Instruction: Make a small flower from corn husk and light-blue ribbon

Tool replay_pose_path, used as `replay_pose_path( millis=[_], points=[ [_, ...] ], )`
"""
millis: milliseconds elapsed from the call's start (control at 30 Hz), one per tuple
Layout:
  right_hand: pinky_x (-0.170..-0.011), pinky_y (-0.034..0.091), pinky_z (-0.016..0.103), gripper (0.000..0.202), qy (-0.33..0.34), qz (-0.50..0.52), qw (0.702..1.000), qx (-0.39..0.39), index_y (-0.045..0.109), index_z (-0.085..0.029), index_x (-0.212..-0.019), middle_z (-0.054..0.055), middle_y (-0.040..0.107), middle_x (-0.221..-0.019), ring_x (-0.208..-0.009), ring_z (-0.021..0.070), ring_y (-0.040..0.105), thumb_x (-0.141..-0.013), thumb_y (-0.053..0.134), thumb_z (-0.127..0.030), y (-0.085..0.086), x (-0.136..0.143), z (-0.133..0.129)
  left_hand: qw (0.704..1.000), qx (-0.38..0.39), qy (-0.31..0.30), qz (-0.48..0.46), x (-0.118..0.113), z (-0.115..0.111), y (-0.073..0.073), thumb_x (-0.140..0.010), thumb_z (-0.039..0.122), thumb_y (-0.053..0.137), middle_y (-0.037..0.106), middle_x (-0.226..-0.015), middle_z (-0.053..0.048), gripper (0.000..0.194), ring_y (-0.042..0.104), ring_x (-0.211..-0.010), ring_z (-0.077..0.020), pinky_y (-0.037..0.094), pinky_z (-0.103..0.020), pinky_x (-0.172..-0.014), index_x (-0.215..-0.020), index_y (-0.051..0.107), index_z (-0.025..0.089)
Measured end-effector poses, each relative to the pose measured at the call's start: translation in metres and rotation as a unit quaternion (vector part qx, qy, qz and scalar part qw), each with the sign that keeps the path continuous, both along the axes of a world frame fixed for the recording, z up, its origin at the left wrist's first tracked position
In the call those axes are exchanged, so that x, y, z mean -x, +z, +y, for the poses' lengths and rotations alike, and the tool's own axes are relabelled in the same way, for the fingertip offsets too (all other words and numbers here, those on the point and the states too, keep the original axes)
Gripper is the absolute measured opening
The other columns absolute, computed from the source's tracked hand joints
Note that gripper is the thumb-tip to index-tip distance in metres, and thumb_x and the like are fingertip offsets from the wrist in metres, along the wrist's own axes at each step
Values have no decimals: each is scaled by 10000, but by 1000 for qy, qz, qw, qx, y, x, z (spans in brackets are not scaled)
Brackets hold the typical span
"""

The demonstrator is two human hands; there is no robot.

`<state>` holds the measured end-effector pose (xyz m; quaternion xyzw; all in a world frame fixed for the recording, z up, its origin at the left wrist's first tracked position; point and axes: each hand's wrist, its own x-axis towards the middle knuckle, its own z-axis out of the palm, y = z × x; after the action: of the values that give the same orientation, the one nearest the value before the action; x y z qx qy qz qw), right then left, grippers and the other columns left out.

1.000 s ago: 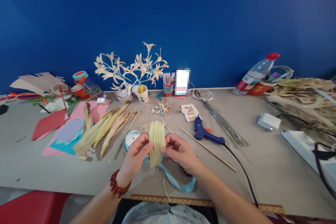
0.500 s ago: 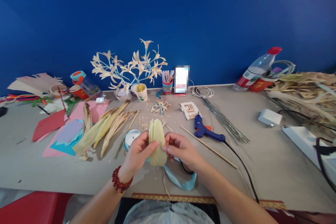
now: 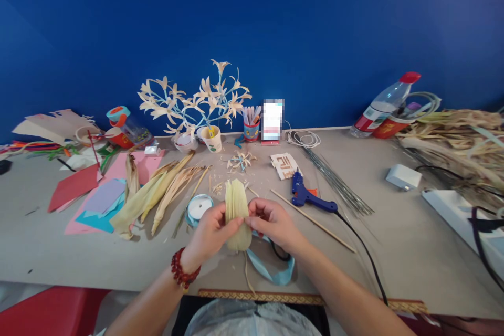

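A pale green-yellow corn husk point(image 3: 238, 197) is held upright in front of me, above the table's front part. My left hand point(image 3: 214, 228) grips its left side, thumb lying across the front. At its right edge, my right hand point(image 3: 271, 223) pinches the husk between thumb and fingers. Behind the left hand lies a roll of light blue ribbon point(image 3: 199, 207). A loose length of blue ribbon point(image 3: 275, 274) curls on the table below the right hand, beside the partly hidden black handle of something.
Right of my hands lie a blue glue gun point(image 3: 311, 197) with its cord, a thin stick point(image 3: 326, 230) and a bundle of wires point(image 3: 338, 181). Dried husks point(image 3: 157, 194) rest on coloured paper at left. Husk flowers point(image 3: 197, 97) stand in cups behind. A power strip point(image 3: 457, 220) lies far right.
The husk and both hands have shifted slightly right. My left thumb has slid a little across the husk toward the right hand, so the thumbs are closer together.
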<state>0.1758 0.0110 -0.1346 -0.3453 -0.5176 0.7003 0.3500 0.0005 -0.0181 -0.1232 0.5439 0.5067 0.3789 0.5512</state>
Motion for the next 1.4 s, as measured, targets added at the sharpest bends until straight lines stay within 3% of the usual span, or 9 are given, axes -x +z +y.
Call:
replay_pose_path(
  millis=[167, 500, 667, 733, 867, 1033, 1100, 1233, 1400],
  points=[
    [-467, 275, 196, 202, -41, -44, 995, -85, 468, -186, -641, -66, 402, -574, -503, 73, 334, -716, 647, -244, 0, 2, 0, 994, -50, 11, 93, -2, 0, 0, -852, 318, 551, 612, -744, -27, 194, 530, -639, -147, 411, -241, -566, -913, 606, 143],
    [-483, 287, 213, 149, -72, -140, 972, -175, 485, -194, -624, -52, 449, -563, -519, 95, 386, -679, 615, -148, 4, 1, -6, 924, -202, 56, 321, -4, 0, 2, -815, 218, 509, 486, -621, 27, 104, 446, -585, -139, 328, -254, -575, -715, 492, 196],
    [-425, 271, 222, 150, -114, 69, 991, -31, 486, -215, -663, -49, 426, -534, -448, 99, 348, -699, 625, -256, 15, -20, 5, 900, -174, 137, 375, 57, 13, 7, -824, 280, 515, 480, -615, 49, 87, 458, -544, -128, 327, -238, -546, -775, 487, 214],
    [-430, 284, 230, 163, -164, 150, 975, -20, 471, -223, -648, -35, 435, -565, -468, 111, 357, -671, 631, -247, 22, -30, 13, 854, -171, 207, 446, 95, 18, 11, -834, 336, 518, 419, -550, 61, 193, 416, -500, -130, 288, -245, -519, -705, 435, 219],
    [-581, 402, 289, 135, -187, 204, 960, -41, 495, -215, -638, 11, 514, -702, -633, 158, 473, -647, 628, -237, 32, -41, 21, 806, -135, 186, 545, 151, 26, 11, -843, 388, 516, 400, -507, 57, 249, 424, -480, -146, 279, -260, -510, -675, 439, 221],
    [-621, 402, 311, 114, -78, 179, 981, 9, 506, -211, -684, 20, 607, -619, -615, 175, 529, -728, 609, -235, 27, -33, 17, 798, -212, 242, 510, 127, 22, 16, -835, 452, 556, 634, -948, -60, 391, 566, -613, -177, 451, -312, -628, -1133, 550, 200],
    [-587, 390, 291, 126, -21, 169, 985, 40, 499, -205, -698, 16, 626, -592, -557, 157, 531, -744, 612, -237, 22, -27, 15, 819, -288, 194, 456, 96, 17, 25, -876, 352, 524, 606, -1150, -106, 332, 621, -821, -211, 486, -331, -750, -1171, 567, 204],
    [-546, 400, 260, 116, 79, 142, 982, 95, 506, -184, -702, 6, 634, -572, -493, 130, 548, -708, 616, -218, 12, -17, 10, 825, -429, -71, 362, 37, 19, 45, -895, 231, 495, 493, -1401, -101, 388, 428, -1294, -282, 359, -458, -1054, -1281, 531, 257],
    [-533, 440, 248, 97, 138, 142, 971, 135, 508, -177, -736, -10, 625, -552, -460, 125, 557, -649, 552, -178, 6, -14, 9, 818, -423, -211, 327, 13, 33, 46, -927, 221, 446, 673, -1102, -92, 258, 567, -1070, -227, 364, -438, -1030, -1113, 625, 216]
  ],
)
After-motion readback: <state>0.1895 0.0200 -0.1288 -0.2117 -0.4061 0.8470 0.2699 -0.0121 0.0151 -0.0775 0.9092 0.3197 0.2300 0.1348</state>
